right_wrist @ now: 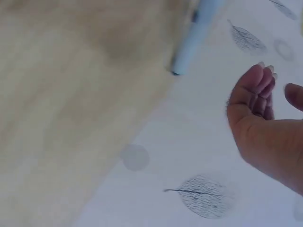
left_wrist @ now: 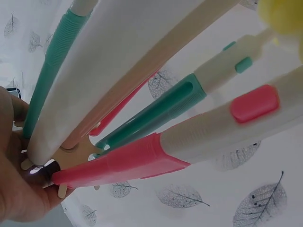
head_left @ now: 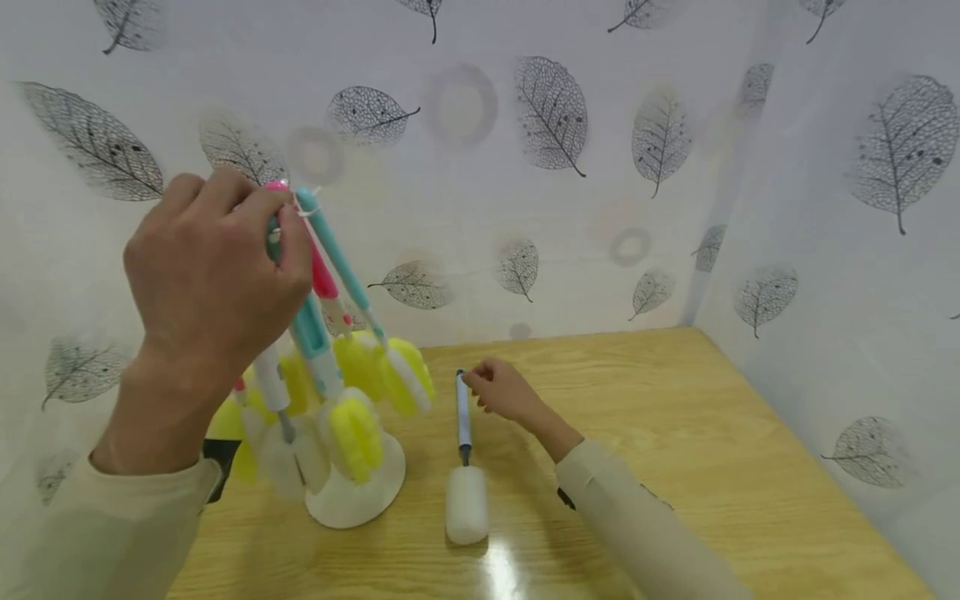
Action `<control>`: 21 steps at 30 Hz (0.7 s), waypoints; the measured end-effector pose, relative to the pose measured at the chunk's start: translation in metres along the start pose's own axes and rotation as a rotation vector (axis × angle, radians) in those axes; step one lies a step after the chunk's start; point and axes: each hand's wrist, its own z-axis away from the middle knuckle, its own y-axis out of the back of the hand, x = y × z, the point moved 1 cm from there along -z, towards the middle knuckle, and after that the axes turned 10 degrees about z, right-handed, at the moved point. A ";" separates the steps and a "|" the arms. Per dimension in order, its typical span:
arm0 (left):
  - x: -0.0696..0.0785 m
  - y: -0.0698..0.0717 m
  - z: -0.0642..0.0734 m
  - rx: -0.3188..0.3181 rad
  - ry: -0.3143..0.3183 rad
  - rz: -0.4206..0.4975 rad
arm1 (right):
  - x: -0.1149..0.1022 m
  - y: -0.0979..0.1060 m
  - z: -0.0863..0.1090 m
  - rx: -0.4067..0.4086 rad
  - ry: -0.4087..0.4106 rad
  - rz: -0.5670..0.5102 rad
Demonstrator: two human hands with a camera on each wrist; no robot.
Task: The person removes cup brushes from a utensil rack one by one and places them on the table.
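A rotating-style stand hung with several sponge bottle brushes stands at the left on a round white base (head_left: 356, 505). My left hand (head_left: 217, 258) grips the top of the stand, its fingers curled among the handle ends. In the left wrist view, a pink-and-white brush handle (left_wrist: 118, 165) and a teal handle (left_wrist: 156, 109) hang from it. A white sponge brush (head_left: 467, 504) with a pale blue handle (head_left: 463, 412) lies on the table. My right hand (head_left: 504, 390) is beside that handle's far end, fingers loosely bent. In the right wrist view, a gap separates hand and handle.
The wood-grain table (head_left: 637, 400) ends at a pale leaf-printed curtain (head_left: 480, 217) behind and on the right. Yellow sponge heads (head_left: 405, 379) hang around the stand, left of the lying brush.
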 end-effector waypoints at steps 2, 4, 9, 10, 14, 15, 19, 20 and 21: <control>0.001 -0.001 0.001 0.024 -0.007 0.002 | -0.013 0.007 -0.002 0.038 0.062 -0.040; 0.002 -0.001 0.001 0.050 -0.014 0.000 | -0.028 0.014 -0.003 0.063 0.121 -0.079; 0.003 -0.003 0.001 0.121 -0.024 0.001 | -0.072 0.029 0.001 0.090 0.274 -0.126; 0.003 -0.004 0.001 0.127 -0.022 0.004 | -0.080 0.031 0.002 0.091 0.304 -0.132; 0.003 -0.005 0.001 0.144 -0.009 0.014 | -0.110 0.035 0.005 0.092 0.420 -0.137; 0.003 -0.005 0.002 0.150 -0.004 0.019 | -0.116 0.036 0.006 0.091 0.451 -0.139; 0.002 -0.006 0.003 0.161 0.011 0.028 | -0.140 0.033 0.008 0.096 0.563 -0.147; 0.002 -0.007 0.003 0.166 0.014 0.029 | -0.145 0.032 0.008 0.096 0.583 -0.146; 0.002 -0.007 0.003 0.176 0.019 0.032 | -0.149 0.031 0.008 0.095 0.600 -0.139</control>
